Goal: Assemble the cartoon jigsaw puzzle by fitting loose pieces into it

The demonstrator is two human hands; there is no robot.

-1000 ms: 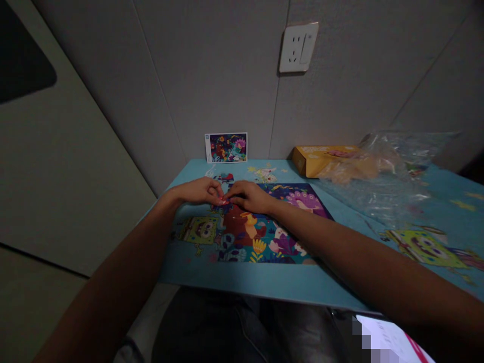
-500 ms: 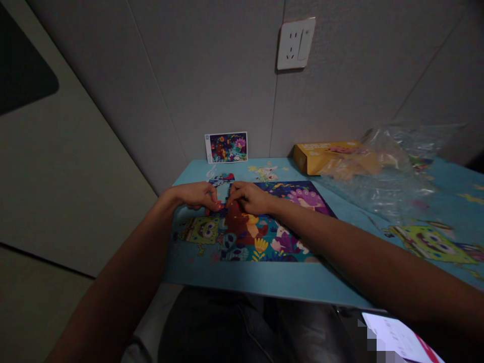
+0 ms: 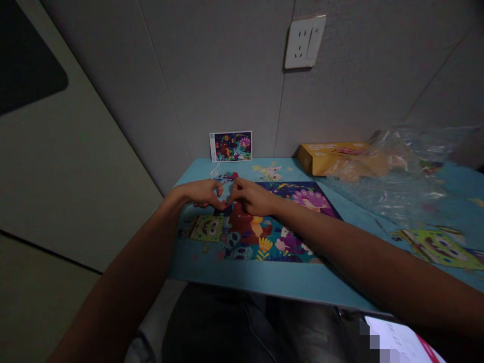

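Note:
A colourful jigsaw puzzle (image 3: pixel 272 227) lies mostly assembled on a blue cartoon-print table (image 3: pixel 260 277). My left hand (image 3: pixel 200 192) and my right hand (image 3: pixel 254 196) meet at the puzzle's upper left corner, fingers curled and fingertips pressed together over a spot there. Whether a piece sits under the fingertips is hidden. A small loose cluster of pieces (image 3: pixel 227 177) lies just beyond my hands.
A reference picture card (image 3: pixel 231 146) leans against the grey wall. A yellow box (image 3: pixel 325 157) and a crumpled clear plastic bag (image 3: pixel 393 176) lie at the back right. A wall socket (image 3: pixel 304 41) is above. My lap shows below the table edge.
Both hands stay together at the puzzle's upper left corner. The fingertips shifted slightly, and the view has moved a little.

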